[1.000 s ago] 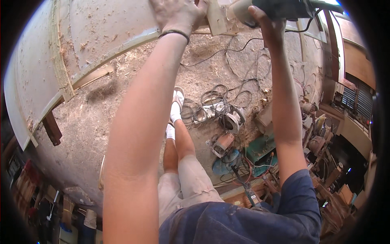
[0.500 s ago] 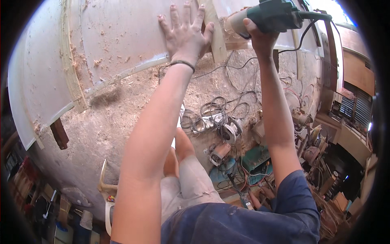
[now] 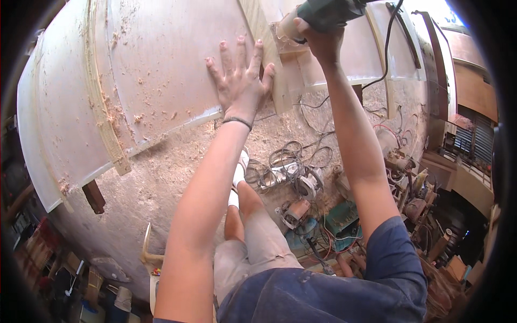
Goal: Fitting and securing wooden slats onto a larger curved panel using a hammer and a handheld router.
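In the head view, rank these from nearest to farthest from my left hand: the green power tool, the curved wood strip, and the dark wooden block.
From the left hand:
1. Green power tool, just to its right, held by the right hand.
2. Curved wood strip, to its left on the panel.
3. Dark wooden block, lower left under the panel's edge.

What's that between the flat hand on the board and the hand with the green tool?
A narrow wooden strip lies on the pale board, between the left hand and the right hand gripping the green power tool, in the head view.

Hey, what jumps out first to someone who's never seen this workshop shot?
The left hand lies spread flat on a big pale wooden panel strewn with shavings. Top centre, the right hand grips a green power tool against a wooden strip. Below, sawdust, tangled cables and tools cover the floor.
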`<action>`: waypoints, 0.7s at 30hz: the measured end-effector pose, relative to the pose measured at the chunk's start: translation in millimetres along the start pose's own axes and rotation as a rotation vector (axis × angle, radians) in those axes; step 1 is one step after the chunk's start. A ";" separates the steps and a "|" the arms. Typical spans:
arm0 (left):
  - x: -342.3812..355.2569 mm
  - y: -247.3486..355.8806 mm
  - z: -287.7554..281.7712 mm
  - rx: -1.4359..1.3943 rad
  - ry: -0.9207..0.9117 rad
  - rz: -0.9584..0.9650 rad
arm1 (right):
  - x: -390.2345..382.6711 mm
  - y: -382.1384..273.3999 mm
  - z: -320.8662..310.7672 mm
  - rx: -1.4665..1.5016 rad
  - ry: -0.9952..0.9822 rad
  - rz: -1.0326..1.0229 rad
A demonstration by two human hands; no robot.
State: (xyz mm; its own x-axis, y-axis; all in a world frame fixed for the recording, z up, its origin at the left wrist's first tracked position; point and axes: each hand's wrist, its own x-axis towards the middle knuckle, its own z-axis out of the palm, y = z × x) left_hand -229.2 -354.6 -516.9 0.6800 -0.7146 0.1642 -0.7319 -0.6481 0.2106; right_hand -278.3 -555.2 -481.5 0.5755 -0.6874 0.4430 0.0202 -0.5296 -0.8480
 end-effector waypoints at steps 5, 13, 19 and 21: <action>1.2 -1.0 -5.5 -0.030 -0.035 0.004 | 23.3 -3.2 13.9 -0.153 -0.006 0.044; 1.3 -2.2 -12.8 -0.074 -0.145 0.004 | 63.0 -2.0 33.3 -0.259 -0.008 0.030; 4.6 -3.2 -15.8 -0.087 -0.163 0.016 | 95.9 11.8 49.5 -0.261 -0.006 -0.025; 7.0 -1.4 -17.8 -0.095 -0.163 0.021 | 105.2 17.1 50.3 -0.260 -0.012 -0.041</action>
State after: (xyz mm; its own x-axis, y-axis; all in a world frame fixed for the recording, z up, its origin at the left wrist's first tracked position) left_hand -222.6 -354.0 -498.8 0.6425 -0.7661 0.0134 -0.7334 -0.6099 0.3004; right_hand -176.3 -611.5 -464.0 0.5883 -0.6573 0.4710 -0.1661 -0.6683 -0.7251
